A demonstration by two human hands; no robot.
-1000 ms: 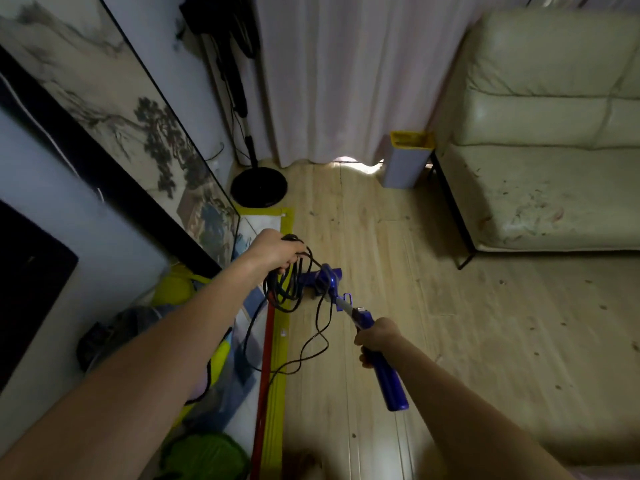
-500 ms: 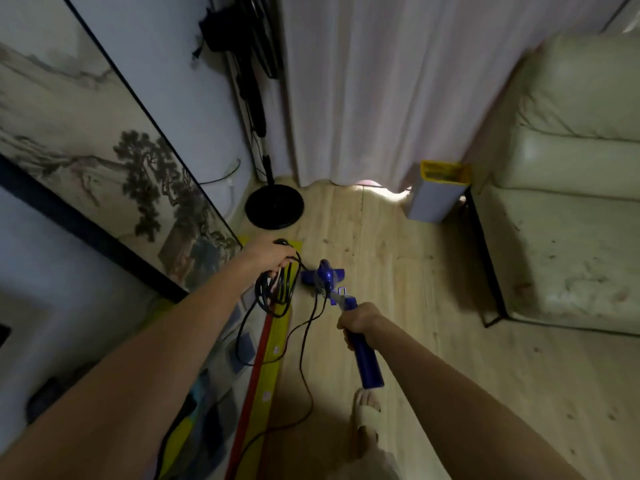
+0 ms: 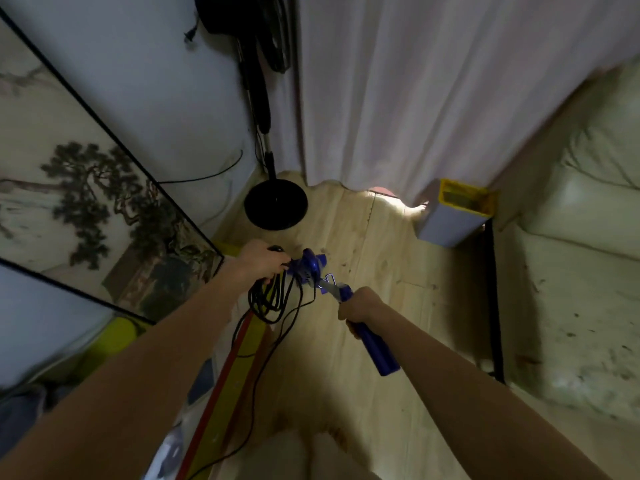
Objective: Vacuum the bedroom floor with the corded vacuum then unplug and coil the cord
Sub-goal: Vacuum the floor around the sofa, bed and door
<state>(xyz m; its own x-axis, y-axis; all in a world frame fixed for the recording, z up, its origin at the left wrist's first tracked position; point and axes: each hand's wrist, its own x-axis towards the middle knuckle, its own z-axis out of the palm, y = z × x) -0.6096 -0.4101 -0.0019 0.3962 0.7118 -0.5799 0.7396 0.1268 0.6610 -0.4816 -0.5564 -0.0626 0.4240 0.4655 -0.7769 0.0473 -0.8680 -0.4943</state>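
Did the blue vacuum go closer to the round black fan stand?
Yes. The blue vacuum now sits nearer the fan's round black base, with less bare floor between them than a second ago.

Corner of the room, seen over my two hands.

My left hand (image 3: 261, 259) holds the coiled cord (image 3: 273, 299) left of the vacuum (image 3: 346, 299), which my right hand (image 3: 360, 304) grips. Beyond them the fan stand (image 3: 275, 206) sits on the floor (image 3: 381, 271) before the curtain (image 3: 415, 98); the bin (image 3: 453, 216) lies right of it, beside the sofa (image 3: 571, 271). The framed painting (image 3: 86, 202) leans at left.
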